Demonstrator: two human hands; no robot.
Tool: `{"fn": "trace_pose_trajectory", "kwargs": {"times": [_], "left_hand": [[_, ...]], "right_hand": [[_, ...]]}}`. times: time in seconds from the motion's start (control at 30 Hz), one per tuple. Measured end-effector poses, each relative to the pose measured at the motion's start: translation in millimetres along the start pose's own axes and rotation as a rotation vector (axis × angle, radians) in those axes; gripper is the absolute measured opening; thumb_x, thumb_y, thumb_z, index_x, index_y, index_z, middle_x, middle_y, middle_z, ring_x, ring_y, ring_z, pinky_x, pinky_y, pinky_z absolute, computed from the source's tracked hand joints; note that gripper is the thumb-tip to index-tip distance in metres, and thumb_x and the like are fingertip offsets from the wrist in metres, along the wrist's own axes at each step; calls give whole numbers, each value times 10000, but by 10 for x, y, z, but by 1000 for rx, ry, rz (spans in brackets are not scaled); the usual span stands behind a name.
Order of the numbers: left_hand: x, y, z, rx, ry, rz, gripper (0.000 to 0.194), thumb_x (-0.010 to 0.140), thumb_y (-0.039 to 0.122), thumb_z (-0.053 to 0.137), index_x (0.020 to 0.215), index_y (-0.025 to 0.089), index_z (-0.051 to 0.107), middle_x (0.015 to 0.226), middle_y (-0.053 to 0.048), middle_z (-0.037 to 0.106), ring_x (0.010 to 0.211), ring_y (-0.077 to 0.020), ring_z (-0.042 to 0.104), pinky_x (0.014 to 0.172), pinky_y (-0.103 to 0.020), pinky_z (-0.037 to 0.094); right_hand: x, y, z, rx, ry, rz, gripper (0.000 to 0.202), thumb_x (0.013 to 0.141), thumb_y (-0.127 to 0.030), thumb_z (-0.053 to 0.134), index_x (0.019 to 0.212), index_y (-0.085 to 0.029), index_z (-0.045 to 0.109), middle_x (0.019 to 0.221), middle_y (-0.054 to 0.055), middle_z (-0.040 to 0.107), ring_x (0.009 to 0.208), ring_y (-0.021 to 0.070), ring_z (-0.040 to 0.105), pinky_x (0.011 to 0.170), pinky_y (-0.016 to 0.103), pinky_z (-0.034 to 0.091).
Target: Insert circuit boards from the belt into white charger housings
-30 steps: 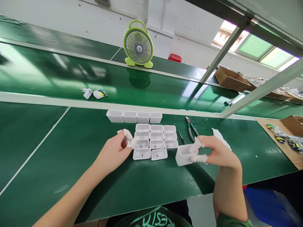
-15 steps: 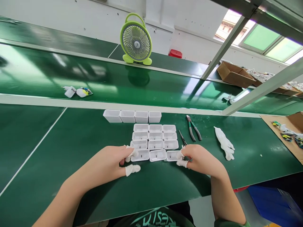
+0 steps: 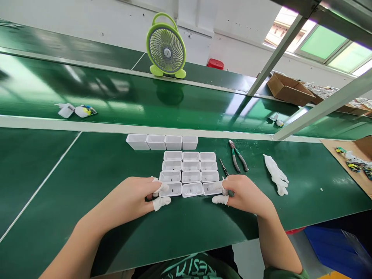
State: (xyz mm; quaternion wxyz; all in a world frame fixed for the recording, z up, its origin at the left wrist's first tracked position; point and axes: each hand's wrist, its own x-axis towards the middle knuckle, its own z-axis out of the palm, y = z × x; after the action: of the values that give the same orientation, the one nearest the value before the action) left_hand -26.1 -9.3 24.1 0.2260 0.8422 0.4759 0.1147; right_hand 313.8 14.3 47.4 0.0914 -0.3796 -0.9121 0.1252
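Note:
Small white plastic boxes (image 3: 191,177) stand in a block of rows, three across, open side up, several with a small dark piece on the bottom. White finger cots cover fingertips on both my hands. My left hand (image 3: 145,193) grips the left end of the front-left box (image 3: 174,189), thumb in front and fingers at its side. At the other end of that row, my right hand (image 3: 238,192) has its fingers over the rim of the front-right box (image 3: 209,189), thumb before it. Between them sits the front-middle box (image 3: 192,190). Tweezers (image 3: 224,167) lie partly behind my right hand.
More white boxes (image 3: 165,142) line the back edge. Cutting pliers (image 3: 237,155) and a white glove (image 3: 276,174) lie to the right, beyond them a cardboard box (image 3: 354,162) of parts. Small parts (image 3: 77,111) rest on the green belt (image 3: 130,104). A slanted metal post (image 3: 319,106) crosses the right.
The parts on the belt have shifted left. My right thumb and fingers have moved slightly left, farther over the front-right box. The front row sits a little farther left.

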Motion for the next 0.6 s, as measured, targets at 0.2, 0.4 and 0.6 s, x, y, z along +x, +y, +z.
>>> {"fn": "trace_pose_trajectory", "kwargs": {"times": [0.2,0.4,0.6], "left_hand": [[43,-33,5,-185,342,-297,457,896,522,511,1222,226,634,878,-39,679,692,-186,615,595,-290,505],[250,-122,270,-387,362,-353,655,978,556,371,1529,205,410,1534,-146,479,1458,-331,407,1227,-556,304],[339,-97,459,-644,326,-384,663,1016,611,311,1603,305,275,1642,-51,378,1569,-273,226,1301,-500,115]], "right_hand": [[104,-100,146,-100,330,-224,370,996,-346,580,671,-205,473,637,6,500,667,163,382,615,289,313],[215,-225,324,-210,336,-364,292,907,-105,555,643,-201,476,661,7,449,709,174,364,671,292,312],[236,-247,459,-210,373,-375,268,831,-42,529,642,-214,450,661,4,402,691,185,328,661,305,279]]}}
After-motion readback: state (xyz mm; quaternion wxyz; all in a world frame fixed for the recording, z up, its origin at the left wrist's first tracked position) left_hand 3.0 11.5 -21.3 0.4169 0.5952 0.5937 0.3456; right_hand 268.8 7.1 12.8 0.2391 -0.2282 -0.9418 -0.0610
